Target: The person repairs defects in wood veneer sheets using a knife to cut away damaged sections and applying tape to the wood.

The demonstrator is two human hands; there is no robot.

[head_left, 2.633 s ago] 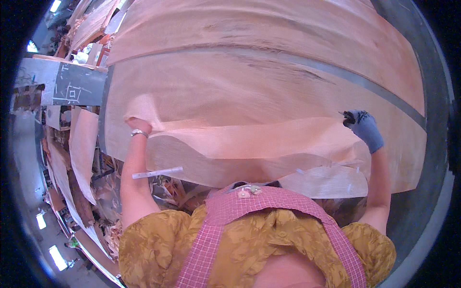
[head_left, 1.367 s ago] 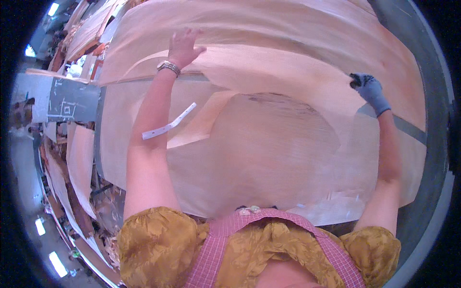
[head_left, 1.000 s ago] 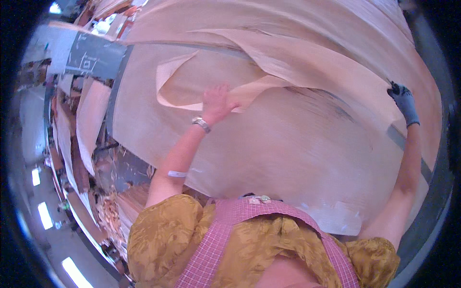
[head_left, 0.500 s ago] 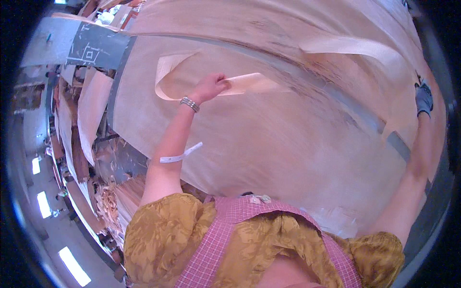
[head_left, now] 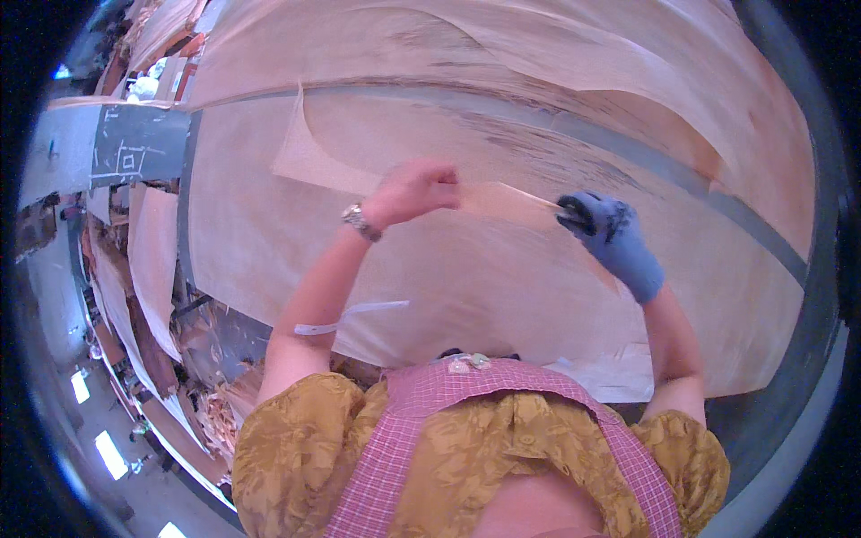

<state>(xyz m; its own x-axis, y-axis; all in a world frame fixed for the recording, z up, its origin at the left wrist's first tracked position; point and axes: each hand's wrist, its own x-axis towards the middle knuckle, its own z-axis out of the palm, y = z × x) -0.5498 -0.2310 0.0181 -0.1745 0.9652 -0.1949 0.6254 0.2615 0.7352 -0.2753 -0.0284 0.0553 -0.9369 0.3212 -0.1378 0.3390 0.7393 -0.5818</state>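
A long narrow strip of thin wood veneer (head_left: 314, 157) hangs above a big veneer sheet (head_left: 484, 296) that covers the work table. My left hand (head_left: 414, 190), bare with a wristwatch, is closed on the strip near its middle. My right hand (head_left: 610, 235), in a blue glove, pinches the strip's right end. The strip's left end curls upward and stays free. The two hands are close together over the middle of the sheet.
More large veneer sheets (head_left: 538, 54) lie stacked at the far side. A dark board with chalk marks (head_left: 134, 157) stands at the left. Veneer scraps and piles (head_left: 206, 394) fill the floor at the lower left. The table's dark edge (head_left: 771, 260) runs along the right.
My right hand has swung in from the far right to the middle and now grips the strip's end. My left hand has kept its hold on the strip, moving right.
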